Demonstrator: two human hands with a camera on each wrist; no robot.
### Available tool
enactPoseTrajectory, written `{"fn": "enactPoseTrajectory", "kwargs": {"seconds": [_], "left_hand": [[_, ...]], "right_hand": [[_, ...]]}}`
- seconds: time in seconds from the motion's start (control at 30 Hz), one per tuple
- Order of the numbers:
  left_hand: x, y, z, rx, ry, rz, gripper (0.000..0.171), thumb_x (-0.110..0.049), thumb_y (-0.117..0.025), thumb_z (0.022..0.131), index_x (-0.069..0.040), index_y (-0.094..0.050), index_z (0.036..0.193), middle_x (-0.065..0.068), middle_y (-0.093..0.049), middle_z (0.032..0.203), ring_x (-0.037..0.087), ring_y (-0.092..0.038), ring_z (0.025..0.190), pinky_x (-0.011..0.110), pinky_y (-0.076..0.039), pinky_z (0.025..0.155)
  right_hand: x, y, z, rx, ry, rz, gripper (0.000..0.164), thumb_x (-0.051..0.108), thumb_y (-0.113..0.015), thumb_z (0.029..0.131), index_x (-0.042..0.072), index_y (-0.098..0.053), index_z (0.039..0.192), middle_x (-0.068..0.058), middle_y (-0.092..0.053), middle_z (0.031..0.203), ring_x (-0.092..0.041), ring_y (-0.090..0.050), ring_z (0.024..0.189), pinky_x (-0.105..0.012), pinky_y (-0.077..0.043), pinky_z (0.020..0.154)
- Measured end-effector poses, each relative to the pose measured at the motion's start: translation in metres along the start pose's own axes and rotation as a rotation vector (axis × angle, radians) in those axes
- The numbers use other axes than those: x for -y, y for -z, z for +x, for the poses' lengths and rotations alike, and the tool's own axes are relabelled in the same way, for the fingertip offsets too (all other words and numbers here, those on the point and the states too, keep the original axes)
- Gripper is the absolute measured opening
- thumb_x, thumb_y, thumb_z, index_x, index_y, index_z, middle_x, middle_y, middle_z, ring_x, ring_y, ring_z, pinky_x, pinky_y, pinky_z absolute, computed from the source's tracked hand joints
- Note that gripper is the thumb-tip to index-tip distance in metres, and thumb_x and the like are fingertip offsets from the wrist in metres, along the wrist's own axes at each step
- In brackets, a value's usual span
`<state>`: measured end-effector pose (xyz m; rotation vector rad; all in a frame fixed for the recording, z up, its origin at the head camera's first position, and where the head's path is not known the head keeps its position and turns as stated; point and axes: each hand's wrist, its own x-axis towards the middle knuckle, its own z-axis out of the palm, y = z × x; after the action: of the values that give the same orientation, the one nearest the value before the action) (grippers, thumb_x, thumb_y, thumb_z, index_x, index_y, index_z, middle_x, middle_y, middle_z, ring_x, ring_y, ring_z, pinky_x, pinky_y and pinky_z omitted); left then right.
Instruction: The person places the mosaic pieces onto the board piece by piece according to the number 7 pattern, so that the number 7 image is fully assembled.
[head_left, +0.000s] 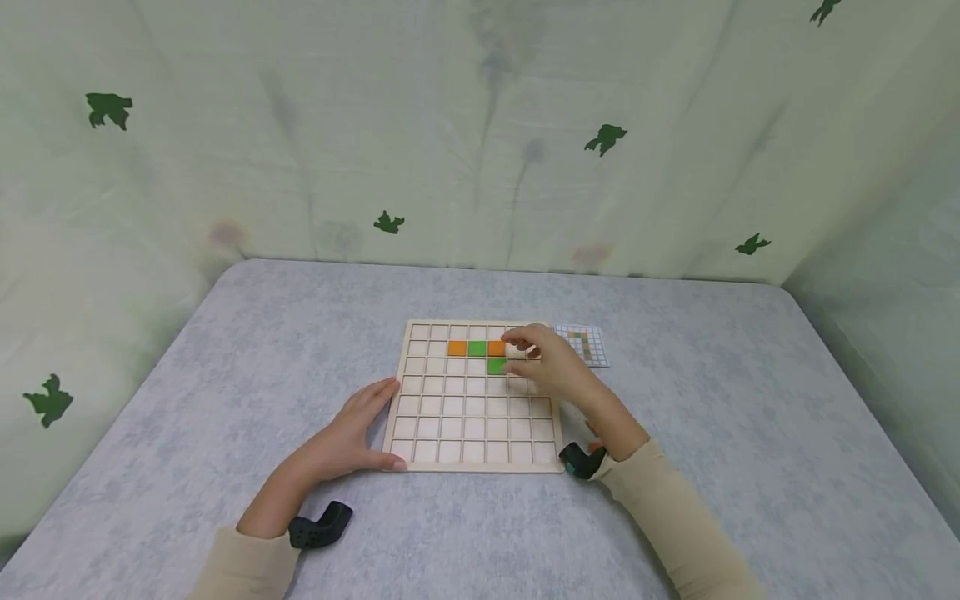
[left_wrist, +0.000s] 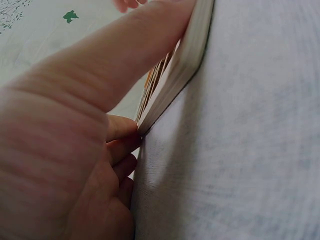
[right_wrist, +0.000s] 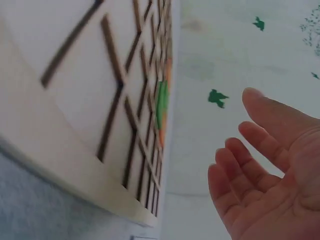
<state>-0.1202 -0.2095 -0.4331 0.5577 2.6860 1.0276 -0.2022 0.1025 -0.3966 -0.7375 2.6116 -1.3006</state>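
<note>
In the head view, the left hand [head_left: 348, 433] touches the board [head_left: 475, 407], thumb and fingers apart. A green tile [head_left: 495, 367] and an orange tile [head_left: 494, 348] lie by the right hand's [head_left: 555, 362] fingertips. Left wrist: the thumb is on the board's edge. Right wrist: bent fingers and thumb are apart.

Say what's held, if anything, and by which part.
Nothing seems gripped: the left hand touches the board along its left edge; the right hand appears empty.
</note>
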Motion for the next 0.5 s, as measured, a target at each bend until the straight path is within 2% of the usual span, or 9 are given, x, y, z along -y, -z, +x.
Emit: {"fn": "enactPoseTrajectory", "kwargs": {"seconds": [0.17, 0.3, 0.5], "left_hand": [[0.0, 0.0, 0.0, -0.003, -0.004, 0.002, 0.114, -0.051, -0.077, 0.06, 0.0, -0.018, 0.142, 0.017, -0.015, 0.146, 0.037, -0.01, 0.131, 0.057, -0.018, 0.098], [0.001, 0.0, -0.001, -0.004, -0.008, 0.006, 0.114, -0.052, -0.077, 0.059, 0.0, -0.019, 0.142, 0.016, -0.015, 0.146, 0.037, -0.01, 0.131, 0.056, -0.019, 0.098], [0.001, 0.0, 0.0, 0.0, -0.007, 0.01, 0.115, -0.053, -0.076, 0.059, -0.001, -0.019, 0.142, 0.016, -0.014, 0.146, 0.036, -0.01, 0.131, 0.056, -0.018, 0.099]], "right_hand": [[0.007, 0.026, -0.026, -0.068, 0.045, -0.013, 0.042, 0.017, -0.067, 0.081, 0.007, -0.055, 0.12, -0.007, -0.053, 0.116, -0.029, -0.05, 0.102, -0.039, -0.042, 0.084], [0.002, 0.043, -0.053, -0.092, 0.021, -0.042, 0.043, 0.021, -0.067, 0.081, 0.009, -0.055, 0.121, -0.005, -0.053, 0.117, -0.03, -0.05, 0.1, -0.043, -0.043, 0.082], [-0.022, 0.056, -0.087, -0.029, -0.003, -0.063, 0.046, 0.017, -0.069, 0.08, 0.007, -0.054, 0.122, -0.005, -0.052, 0.119, -0.03, -0.05, 0.101, -0.045, -0.043, 0.082]]}}
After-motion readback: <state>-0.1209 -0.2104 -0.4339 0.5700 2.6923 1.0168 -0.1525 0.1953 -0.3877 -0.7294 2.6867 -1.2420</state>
